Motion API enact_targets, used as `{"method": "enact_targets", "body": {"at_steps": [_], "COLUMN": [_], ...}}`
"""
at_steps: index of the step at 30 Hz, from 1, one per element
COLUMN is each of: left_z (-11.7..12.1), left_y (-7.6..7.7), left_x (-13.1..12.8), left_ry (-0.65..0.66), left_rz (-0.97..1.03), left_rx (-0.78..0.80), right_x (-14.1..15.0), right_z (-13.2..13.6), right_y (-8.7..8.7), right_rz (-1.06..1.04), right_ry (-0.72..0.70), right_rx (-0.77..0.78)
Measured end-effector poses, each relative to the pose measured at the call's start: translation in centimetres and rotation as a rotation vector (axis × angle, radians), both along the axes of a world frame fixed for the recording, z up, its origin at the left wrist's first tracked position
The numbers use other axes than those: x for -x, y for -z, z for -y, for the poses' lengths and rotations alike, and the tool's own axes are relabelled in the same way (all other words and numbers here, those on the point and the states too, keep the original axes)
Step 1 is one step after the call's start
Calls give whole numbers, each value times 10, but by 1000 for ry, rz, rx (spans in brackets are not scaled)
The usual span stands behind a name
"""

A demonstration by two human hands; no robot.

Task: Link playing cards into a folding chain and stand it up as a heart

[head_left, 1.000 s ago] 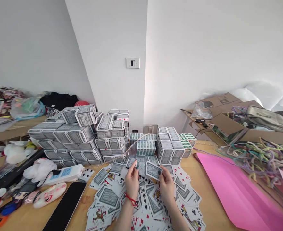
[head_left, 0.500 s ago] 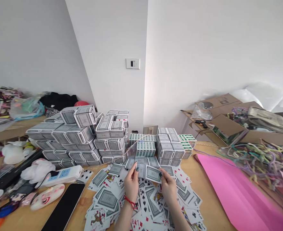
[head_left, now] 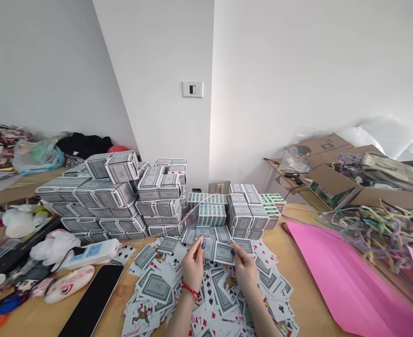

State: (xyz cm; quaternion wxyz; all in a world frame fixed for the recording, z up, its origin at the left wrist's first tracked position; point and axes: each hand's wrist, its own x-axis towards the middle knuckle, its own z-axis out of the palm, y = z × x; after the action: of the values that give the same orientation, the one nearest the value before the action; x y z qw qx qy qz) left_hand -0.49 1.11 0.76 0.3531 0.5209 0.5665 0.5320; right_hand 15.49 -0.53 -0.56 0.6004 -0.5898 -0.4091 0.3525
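My right hand (head_left: 245,269) is closed in a pinch on the right edge of a playing card (head_left: 224,252), its grey patterned back facing me. Across from it, my left hand (head_left: 192,267), with a red string bracelet at the wrist, pinches another grey-backed card (head_left: 209,249). The two cards lie edge to edge or slightly overlapping; I cannot tell which. Beneath both hands spreads a loose pile of playing cards (head_left: 156,286), some face up, some face down. Several more grey-backed cards (head_left: 206,231) lie just beyond my fingers.
Stacked blocks covered in cards (head_left: 103,194) rise at the left back, and more card-covered blocks (head_left: 248,210) stand right of green-and-white boxes (head_left: 211,215). A phone (head_left: 92,299) and a power strip (head_left: 96,255) lie at left. Pink paper (head_left: 343,276) and tangled yarn (head_left: 378,234) occupy the right.
The card in my right hand has levelled out and moved slightly down, staying beside the left-hand card. Both hands keep their pinch and have barely shifted.
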Motion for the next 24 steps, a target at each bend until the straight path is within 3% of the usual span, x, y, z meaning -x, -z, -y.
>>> {"method": "enact_targets", "body": {"at_steps": [15, 18, 22, 24], "left_z": [3, 2, -2, -4], "left_y": [-3, -1, 1, 2], "left_x": [-5, -5, -2, 0], "left_ry": [136, 47, -149, -207], "left_rz": [67, 138, 258, 303], "left_rx": [54, 53, 49, 34], "right_x": [5, 9, 15, 18], "right_z": [4, 4, -1, -6], "right_y": [-11, -10, -7, -6], "right_rz": [53, 94, 350, 466], "right_ry": [-103, -88, -89, -90], "right_rx": [19, -13, -107, -79]}}
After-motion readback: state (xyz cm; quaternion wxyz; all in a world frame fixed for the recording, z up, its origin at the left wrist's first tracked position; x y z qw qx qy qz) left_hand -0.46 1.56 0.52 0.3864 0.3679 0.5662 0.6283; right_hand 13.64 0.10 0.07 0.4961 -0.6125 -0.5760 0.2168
